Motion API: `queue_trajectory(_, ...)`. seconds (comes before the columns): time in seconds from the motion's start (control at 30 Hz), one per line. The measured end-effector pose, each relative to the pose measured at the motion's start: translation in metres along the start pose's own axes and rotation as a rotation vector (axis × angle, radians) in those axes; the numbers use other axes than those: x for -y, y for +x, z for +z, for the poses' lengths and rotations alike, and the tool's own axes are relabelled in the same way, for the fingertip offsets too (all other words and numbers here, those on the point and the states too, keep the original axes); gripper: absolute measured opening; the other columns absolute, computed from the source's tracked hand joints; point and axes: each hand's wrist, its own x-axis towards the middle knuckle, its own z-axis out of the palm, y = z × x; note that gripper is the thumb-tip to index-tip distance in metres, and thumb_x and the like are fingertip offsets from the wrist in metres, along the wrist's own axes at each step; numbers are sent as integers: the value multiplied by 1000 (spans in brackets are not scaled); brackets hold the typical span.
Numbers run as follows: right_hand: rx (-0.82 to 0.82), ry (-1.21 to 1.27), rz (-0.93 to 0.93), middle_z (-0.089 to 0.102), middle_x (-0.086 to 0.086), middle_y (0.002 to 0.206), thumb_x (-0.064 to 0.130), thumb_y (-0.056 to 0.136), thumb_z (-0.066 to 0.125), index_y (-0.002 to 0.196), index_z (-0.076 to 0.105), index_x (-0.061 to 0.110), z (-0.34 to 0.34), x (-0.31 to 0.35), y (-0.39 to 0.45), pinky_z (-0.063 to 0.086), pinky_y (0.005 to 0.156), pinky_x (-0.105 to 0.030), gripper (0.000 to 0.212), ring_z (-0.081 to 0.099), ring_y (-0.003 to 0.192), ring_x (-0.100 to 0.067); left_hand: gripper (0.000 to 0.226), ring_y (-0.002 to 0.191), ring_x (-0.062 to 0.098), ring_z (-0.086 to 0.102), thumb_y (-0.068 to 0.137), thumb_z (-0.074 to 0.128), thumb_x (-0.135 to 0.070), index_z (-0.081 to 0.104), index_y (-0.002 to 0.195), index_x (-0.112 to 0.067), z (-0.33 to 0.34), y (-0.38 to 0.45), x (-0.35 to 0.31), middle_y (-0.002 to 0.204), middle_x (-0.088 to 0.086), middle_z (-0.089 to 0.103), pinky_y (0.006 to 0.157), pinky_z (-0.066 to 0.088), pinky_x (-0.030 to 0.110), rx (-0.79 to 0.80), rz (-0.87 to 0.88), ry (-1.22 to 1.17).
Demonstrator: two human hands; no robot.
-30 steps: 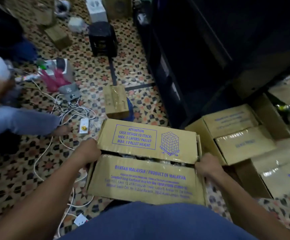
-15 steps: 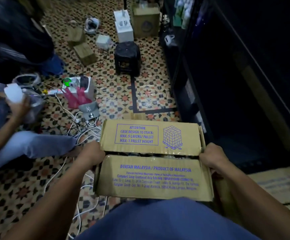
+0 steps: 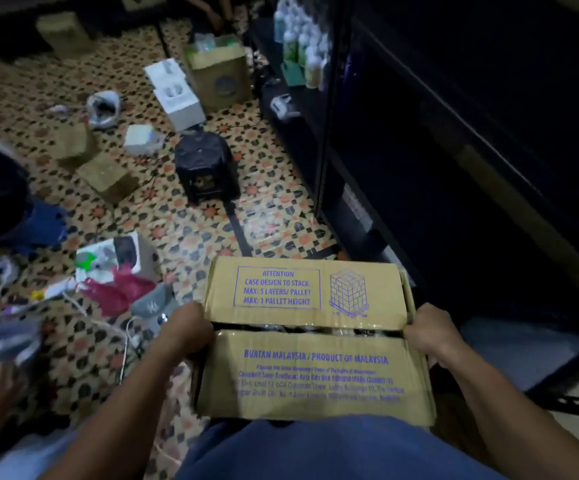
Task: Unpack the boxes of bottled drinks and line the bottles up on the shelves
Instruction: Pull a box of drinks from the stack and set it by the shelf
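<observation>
A person carries a cardboard box of bottled drinks against the body above a patterned tiled floor, its top flaps slightly parted. The left hand grips the box's left edge, the right hand its right edge, fingers curled round the sides. Dark shelves stand alongside, bottles lined at their far end.
</observation>
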Motion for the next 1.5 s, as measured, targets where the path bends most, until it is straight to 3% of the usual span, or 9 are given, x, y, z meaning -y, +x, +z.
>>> queue_trajectory(0.4,-108,442,380,69,-19,88,11,84,62,65,53,8,31,-16,9,44,63,-27,21,69,89,-36,31,117,32,64,98,53,-24,70,118,-9,-102,124,-182,125,14,69,85,47,30,41,444,427)
queue_trajectory(0.63,-115,515,512,72,-25,100,22,81,58,83,69,1,34,-31,20,44,67,-29,24,69,97,-39,32,123,31,61,100,51,-19,68,123,-5,-96,152,-279,131,15,66,89,45,30,110,591,618)
queue_trajectory(0.8,-142,575,654,72,-22,93,12,84,62,76,66,5,45,-25,26,45,65,-31,11,69,90,-36,16,103,28,66,95,59,-17,70,100,-7,-77,193,-311,112,14,71,73,41,26,223,598,606)
queue_trajectory(0.93,-162,608,758,59,-9,74,13,88,64,73,57,7,65,-20,50,38,52,-27,17,52,59,-17,18,93,26,69,90,65,-17,73,103,-7,-48,245,-326,104,12,74,73,52,30,290,621,617)
queue_trajectory(1.07,-161,641,792,67,-17,87,14,88,63,71,56,5,103,-27,103,36,63,-24,21,67,88,-31,22,104,33,69,95,58,-11,72,108,0,-3,296,-339,109,17,72,85,58,40,329,696,636)
queue_trajectory(1.2,-154,639,814,54,-5,70,14,86,65,64,53,10,157,-36,159,34,50,-23,25,69,83,-29,25,115,36,62,96,59,-9,66,116,3,56,351,-341,121,19,66,83,50,35,345,735,651)
queue_trajectory(1.3,-147,661,842,59,-11,77,11,85,65,74,58,6,204,-43,206,48,57,-29,15,69,81,-31,26,117,38,61,95,59,-9,66,116,4,108,402,-338,124,23,65,84,46,35,365,762,703)
queue_trajectory(1.43,-145,673,848,61,-11,81,16,91,62,64,44,11,264,-66,272,39,63,-28,32,68,98,-34,33,122,35,59,102,53,-19,63,125,3,179,468,-334,132,21,61,91,47,36,384,770,730)
queue_trajectory(1.5,-134,686,835,69,-17,101,19,90,62,78,55,6,297,-82,306,39,65,-27,19,66,103,-36,38,127,35,56,102,55,-20,58,133,1,213,498,-327,138,20,58,95,46,35,385,748,714)
